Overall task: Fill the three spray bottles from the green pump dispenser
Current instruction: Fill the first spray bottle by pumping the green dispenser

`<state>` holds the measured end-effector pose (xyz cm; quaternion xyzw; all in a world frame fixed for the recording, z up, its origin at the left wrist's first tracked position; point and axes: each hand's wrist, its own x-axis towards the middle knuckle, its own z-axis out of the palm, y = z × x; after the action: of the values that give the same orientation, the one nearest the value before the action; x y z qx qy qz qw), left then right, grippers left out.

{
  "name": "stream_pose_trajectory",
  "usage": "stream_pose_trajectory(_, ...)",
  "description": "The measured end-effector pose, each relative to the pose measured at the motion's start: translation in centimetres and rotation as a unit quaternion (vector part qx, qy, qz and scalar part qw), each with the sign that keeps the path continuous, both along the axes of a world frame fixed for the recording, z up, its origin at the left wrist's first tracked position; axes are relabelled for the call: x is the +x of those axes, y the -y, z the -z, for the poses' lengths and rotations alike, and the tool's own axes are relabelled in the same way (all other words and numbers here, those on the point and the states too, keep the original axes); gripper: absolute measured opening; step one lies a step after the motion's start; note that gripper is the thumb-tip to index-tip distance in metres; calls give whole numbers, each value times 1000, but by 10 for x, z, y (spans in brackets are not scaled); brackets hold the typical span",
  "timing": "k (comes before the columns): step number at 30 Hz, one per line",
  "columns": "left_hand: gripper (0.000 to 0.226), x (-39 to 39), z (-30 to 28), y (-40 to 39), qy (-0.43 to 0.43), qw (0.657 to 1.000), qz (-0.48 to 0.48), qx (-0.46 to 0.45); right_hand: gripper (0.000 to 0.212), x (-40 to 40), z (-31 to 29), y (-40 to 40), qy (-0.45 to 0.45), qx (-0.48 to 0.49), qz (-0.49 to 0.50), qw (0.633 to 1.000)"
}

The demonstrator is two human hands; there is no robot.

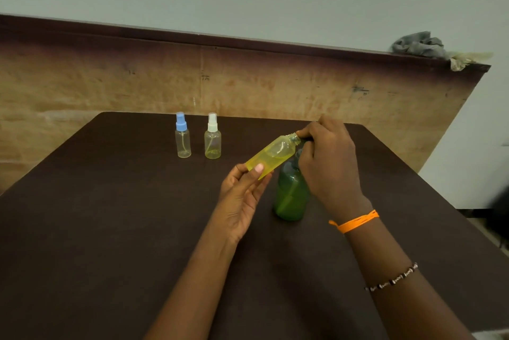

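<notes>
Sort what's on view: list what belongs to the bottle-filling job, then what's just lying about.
For the job: green pump dispenser; open yellow bottle, tilted, in left hand; right hand at its neck; blue-capped bottle; white-capped bottle.

Lying about: grey cloth and pale rag on the board's top edge.

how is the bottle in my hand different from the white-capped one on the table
The held bottle is tilted with its neck open and no cap; the white-capped bottle stands upright on the table, capped. The held one is mostly full of yellow liquid; the other has only a little at the bottom. The left hand holds one; the other stands untouched. Both are small clear bottles.
</notes>
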<state>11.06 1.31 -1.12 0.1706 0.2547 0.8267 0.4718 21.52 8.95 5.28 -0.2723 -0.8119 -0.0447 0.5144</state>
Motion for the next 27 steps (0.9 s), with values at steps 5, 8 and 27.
stream_pose_trajectory(5,22,-1,3,-1,5,1000,0,1,28,-4,25,-3,-41,37,26,998)
stream_pose_trajectory(8,20,0,3,0,4,1000,-1,0,27,-3,19,-7,-21,34,12,999)
stream_pose_trajectory(27,21,-1,2,0,8,1000,7,12,35,11,-7,-10,11,-46,-48,998)
